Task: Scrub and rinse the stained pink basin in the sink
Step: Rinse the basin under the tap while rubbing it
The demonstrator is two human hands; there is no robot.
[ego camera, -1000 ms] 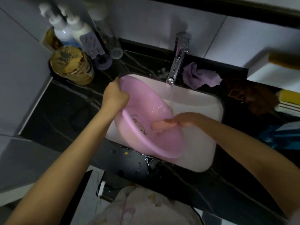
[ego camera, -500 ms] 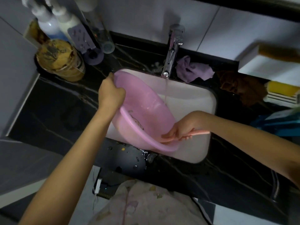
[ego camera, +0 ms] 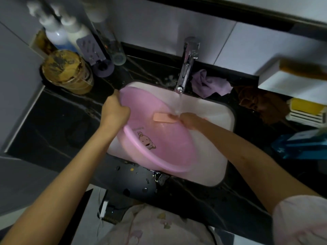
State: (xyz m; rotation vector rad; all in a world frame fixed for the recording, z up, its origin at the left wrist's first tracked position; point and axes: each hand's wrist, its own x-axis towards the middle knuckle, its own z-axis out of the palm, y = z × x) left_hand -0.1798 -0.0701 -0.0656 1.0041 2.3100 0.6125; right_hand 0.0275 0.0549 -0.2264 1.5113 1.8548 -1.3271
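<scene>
Broadly, the black marble-veined tabletop (ego camera: 53,121) frames a white rectangular sink (ego camera: 214,152), and the task's thing sits in that sink: a round pink plastic basin (ego camera: 164,152), tilted so that its left rim is lifted and its open face turns up and rightward toward the tap. A chrome single-lever faucet (ego camera: 187,68) stands at the back edge with a thin stream of water (ego camera: 179,103) running from it down to the basin's upper right rim.

On the lifted rim, the left hand (ego camera: 115,112) has its grip curled over the edge, holding the basin at its slant. Across from it, the right hand (ego camera: 192,121) has its grip wrapped round the handle end of a peach flat-headed scrubbing brush (ego camera: 161,117), whose head lies against the basin's inner wall just beside the falling water. A small cartoon print (ego camera: 146,141) shows lower on the inside wall. No stain stands out in this dim light.

By the look of it, the scrubbing step is in hand, with the running water wetting the brush and the wall as it goes. The next move would call for sweeping the brush head across the rest of the inner wall, while the left grip turns the rim to bring unscrubbed plastic under the stream, then a full rinse.
</scene>
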